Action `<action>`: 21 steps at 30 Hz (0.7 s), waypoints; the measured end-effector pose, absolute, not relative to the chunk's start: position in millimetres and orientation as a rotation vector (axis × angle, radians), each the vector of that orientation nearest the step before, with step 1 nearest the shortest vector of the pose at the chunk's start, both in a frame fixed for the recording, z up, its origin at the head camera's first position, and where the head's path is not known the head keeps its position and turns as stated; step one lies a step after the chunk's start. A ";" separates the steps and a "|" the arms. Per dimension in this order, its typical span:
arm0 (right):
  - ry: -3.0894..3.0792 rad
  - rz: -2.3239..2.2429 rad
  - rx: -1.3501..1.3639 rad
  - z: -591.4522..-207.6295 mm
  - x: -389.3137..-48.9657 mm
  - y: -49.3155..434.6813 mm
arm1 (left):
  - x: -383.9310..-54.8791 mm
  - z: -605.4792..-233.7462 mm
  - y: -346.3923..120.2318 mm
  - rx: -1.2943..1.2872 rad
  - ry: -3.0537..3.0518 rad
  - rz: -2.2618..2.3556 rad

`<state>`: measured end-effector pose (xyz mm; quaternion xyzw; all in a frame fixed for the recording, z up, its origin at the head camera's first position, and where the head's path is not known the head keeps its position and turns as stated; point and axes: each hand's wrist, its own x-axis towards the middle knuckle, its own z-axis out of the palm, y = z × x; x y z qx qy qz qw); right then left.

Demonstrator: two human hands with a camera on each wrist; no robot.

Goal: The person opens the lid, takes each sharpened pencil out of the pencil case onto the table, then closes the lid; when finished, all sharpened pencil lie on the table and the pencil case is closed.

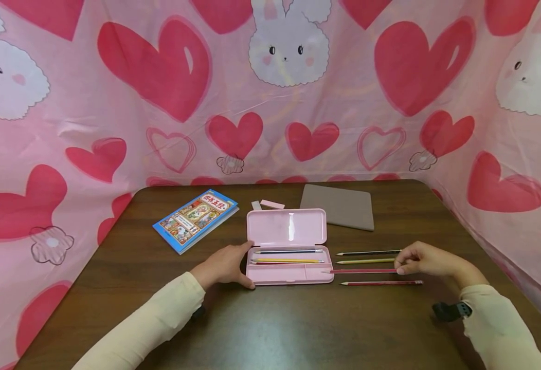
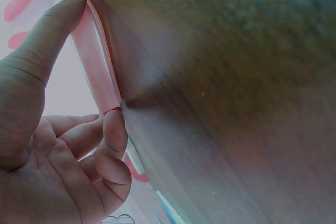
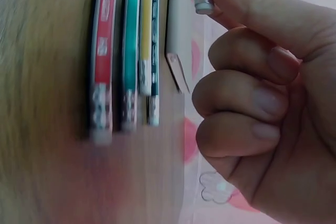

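Note:
An open pink pencil case (image 1: 286,281) lies mid-table, lid tilted back, with several pencils in its long compartment, among them a yellow pencil (image 1: 289,260). My left hand (image 1: 224,264) holds the case's left end, thumb at the front corner and a finger near the hinge. To the right, my right hand (image 1: 414,259) pinches a red pencil (image 1: 358,271) by its rear end, its tip overlapping the case's right edge. In the right wrist view, a silvery pencil end (image 3: 203,1) shows between thumb and finger, the other fingers curled in.
Beside the case lie a dark pencil (image 1: 367,252), a light yellow pencil (image 1: 363,261) and another red pencil (image 1: 383,283). A blue-covered book (image 1: 196,221) is at the back left. Behind the lid are a pink eraser-like block (image 1: 272,204) and a grey notebook (image 1: 337,205).

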<state>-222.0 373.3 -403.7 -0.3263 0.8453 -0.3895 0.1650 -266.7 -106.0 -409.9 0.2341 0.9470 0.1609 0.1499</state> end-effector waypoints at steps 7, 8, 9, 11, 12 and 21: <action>2.350 -1.114 -0.963 -407.2 -215.8 387.4 | -265.8 -409.8 -105.9 0.718 2.754 0.441; 2.339 -1.119 -0.965 -407.9 -215.0 388.9 | -265.8 -410.0 -105.8 0.724 2.757 0.440; 2.332 -1.122 -0.966 -408.7 -214.2 390.5 | -265.8 -410.1 -105.7 0.725 2.758 0.440; 2.315 -1.131 -0.956 -410.6 -212.4 393.3 | -266.0 -410.5 -105.5 0.726 2.759 0.439; 2.303 -1.135 -0.951 -411.7 -211.6 394.7 | -266.2 -410.9 -105.4 0.727 2.759 0.439; 2.253 -1.185 -0.943 -422.4 -205.6 402.7 | -266.7 -411.4 -105.5 0.713 2.753 0.438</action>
